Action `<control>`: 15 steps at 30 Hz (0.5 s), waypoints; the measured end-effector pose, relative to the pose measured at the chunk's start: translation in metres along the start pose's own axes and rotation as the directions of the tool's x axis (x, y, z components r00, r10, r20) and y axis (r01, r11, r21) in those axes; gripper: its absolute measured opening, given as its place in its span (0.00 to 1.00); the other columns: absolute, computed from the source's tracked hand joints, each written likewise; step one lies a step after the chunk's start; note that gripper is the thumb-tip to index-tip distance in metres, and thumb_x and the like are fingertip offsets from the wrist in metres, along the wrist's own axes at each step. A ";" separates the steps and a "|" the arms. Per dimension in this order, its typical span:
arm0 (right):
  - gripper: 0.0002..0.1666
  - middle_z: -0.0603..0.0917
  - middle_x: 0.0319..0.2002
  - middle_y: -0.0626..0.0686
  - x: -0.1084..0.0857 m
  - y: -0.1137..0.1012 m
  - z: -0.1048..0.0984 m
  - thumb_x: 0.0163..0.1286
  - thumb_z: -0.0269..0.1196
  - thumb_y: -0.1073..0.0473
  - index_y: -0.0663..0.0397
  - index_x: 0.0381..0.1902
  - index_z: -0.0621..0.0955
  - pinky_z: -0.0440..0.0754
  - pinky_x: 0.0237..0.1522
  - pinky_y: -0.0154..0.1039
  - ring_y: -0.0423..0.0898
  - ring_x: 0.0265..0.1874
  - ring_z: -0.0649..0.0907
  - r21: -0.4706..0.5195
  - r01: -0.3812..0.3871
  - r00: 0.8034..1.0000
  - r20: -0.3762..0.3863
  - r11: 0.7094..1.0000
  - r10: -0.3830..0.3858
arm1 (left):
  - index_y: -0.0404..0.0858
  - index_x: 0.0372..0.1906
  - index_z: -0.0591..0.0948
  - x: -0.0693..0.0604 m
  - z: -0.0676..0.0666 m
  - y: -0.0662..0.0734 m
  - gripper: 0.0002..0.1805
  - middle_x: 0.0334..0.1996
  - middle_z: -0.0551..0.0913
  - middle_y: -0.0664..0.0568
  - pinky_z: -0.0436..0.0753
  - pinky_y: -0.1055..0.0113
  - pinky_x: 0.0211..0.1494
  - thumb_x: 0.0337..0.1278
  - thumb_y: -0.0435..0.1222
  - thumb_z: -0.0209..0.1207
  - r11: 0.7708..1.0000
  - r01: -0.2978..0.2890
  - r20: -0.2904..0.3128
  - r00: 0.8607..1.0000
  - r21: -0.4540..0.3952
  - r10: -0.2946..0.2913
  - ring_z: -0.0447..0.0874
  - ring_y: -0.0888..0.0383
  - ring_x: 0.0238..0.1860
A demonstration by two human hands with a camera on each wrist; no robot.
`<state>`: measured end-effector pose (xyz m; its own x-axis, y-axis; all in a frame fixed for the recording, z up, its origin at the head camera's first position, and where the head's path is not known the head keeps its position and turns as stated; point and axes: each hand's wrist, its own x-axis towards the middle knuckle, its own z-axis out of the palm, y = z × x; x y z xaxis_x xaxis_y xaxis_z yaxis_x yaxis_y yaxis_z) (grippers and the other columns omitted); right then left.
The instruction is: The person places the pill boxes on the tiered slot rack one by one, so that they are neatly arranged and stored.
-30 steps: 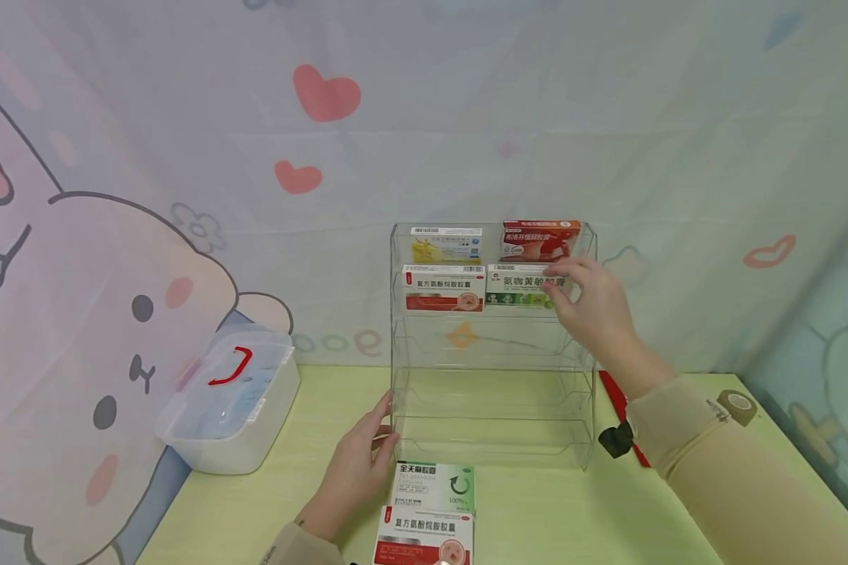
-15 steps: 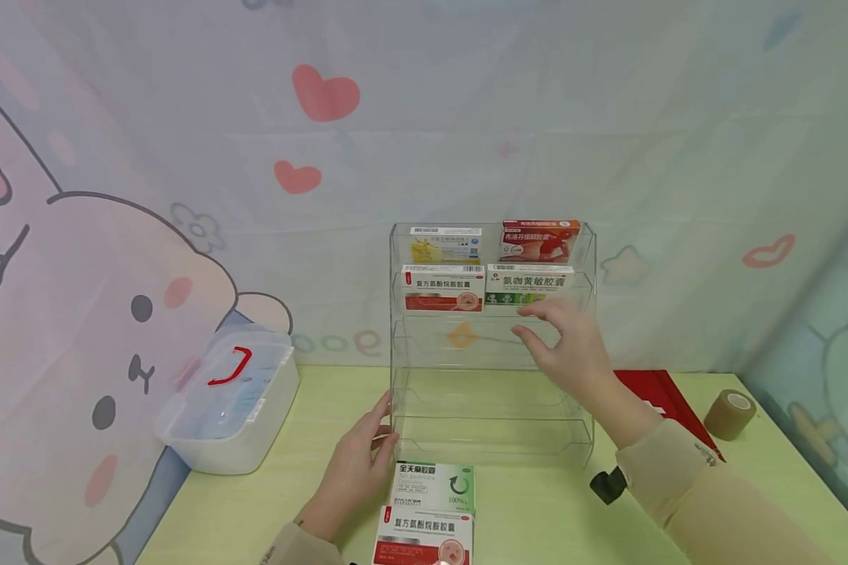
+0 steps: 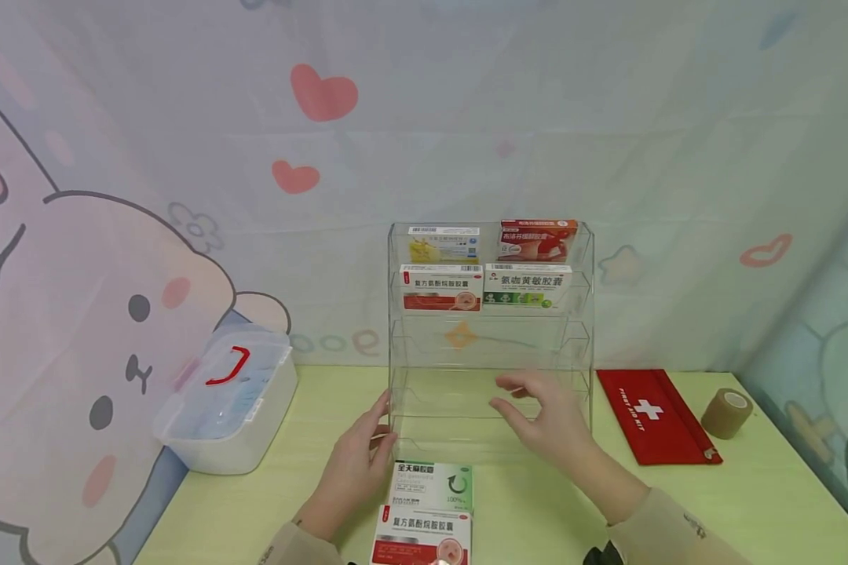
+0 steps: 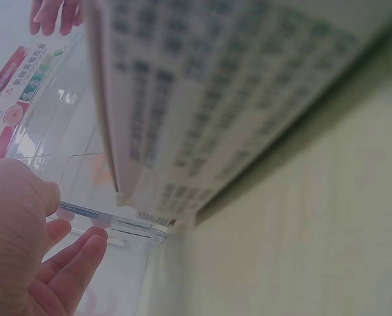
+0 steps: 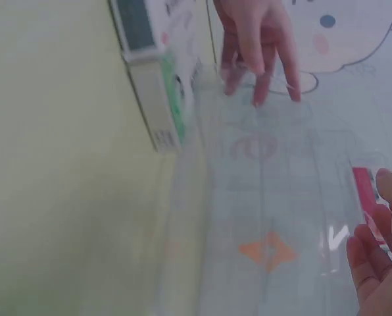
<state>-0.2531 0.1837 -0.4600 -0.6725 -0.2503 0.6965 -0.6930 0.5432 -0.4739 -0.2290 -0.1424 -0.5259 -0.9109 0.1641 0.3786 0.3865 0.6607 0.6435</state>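
A clear tiered rack [image 3: 466, 433] stands on the table, with medicine boxes on its top two tiers. My left hand [image 3: 353, 455] rests its fingers and thumb against the rack's left side. In the left wrist view, the fingers [image 4: 84, 263] look fairly straight beside the clear panel. My right hand [image 3: 547, 412] hovers before the lower tiers, holding nothing, thumb and fingers apart. Before the rack is a green-and-white medicine box [image 3: 431, 486], with a red-and-white medicine box [image 3: 422, 537] nearer me. In the right wrist view, the right hand [image 5: 383, 250] is partly cut off.
The upper tiers hold a yellow-and-white box [image 3: 444, 247], a red box [image 3: 537, 242], another red-and-white box [image 3: 441, 290] and a white-and-green box [image 3: 526, 286]. A lidded white container [image 3: 240, 447] stands left. A red first-aid pouch [image 3: 653, 424] and tan bandage roll [image 3: 726, 414] lie right.
My right hand has left the white-and-green box on the second tier and moved down and slightly left to the lower tiers. The left hand stays at the rack's side.
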 end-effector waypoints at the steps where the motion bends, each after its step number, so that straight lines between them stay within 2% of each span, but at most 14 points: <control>1: 0.18 0.95 0.48 0.51 -0.006 -0.001 0.004 0.65 0.81 0.64 0.54 0.52 0.90 0.98 0.48 0.44 0.46 0.43 0.93 0.013 -0.007 1.000 0.007 1.000 0.007 | 0.46 0.89 0.61 0.000 0.000 0.000 0.41 0.74 0.81 0.43 0.95 0.62 0.64 0.80 0.31 0.63 1.000 0.001 0.001 1.000 0.006 -0.001 0.92 0.50 0.61; 7: 0.18 0.94 0.47 0.50 -0.032 -0.010 0.023 0.66 0.79 0.65 0.54 0.53 0.89 0.97 0.47 0.38 0.47 0.43 0.92 0.111 -0.040 0.997 0.072 0.993 0.032 | 0.46 0.89 0.60 0.000 -0.001 0.000 0.42 0.74 0.81 0.42 0.95 0.62 0.64 0.79 0.31 0.63 1.000 0.000 -0.003 1.000 0.015 0.000 0.92 0.50 0.61; 11: 0.17 0.93 0.47 0.50 -0.045 -0.015 0.036 0.67 0.79 0.65 0.54 0.53 0.89 0.98 0.47 0.38 0.50 0.44 0.92 0.164 -0.081 0.991 0.114 0.983 0.063 | 0.46 0.89 0.60 0.001 -0.001 0.000 0.42 0.73 0.81 0.42 0.94 0.62 0.65 0.79 0.31 0.63 1.000 -0.005 0.001 1.000 0.015 0.005 0.92 0.50 0.61; 15: 0.16 0.93 0.48 0.50 -0.056 -0.019 0.046 0.69 0.78 0.63 0.53 0.53 0.88 0.97 0.48 0.39 0.50 0.45 0.91 0.195 -0.139 0.980 0.166 0.971 0.108 | 0.45 0.89 0.60 0.000 0.000 0.000 0.42 0.73 0.81 0.41 0.94 0.61 0.65 0.79 0.31 0.63 1.000 -0.008 0.005 1.000 0.024 0.007 0.92 0.50 0.61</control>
<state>-0.2144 0.1510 -0.5146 -0.7767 -0.3196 0.5427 -0.6297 0.4064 -0.6620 -0.2292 -0.1423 -0.5255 -0.9087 0.1726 0.3801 0.3898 0.6769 0.6244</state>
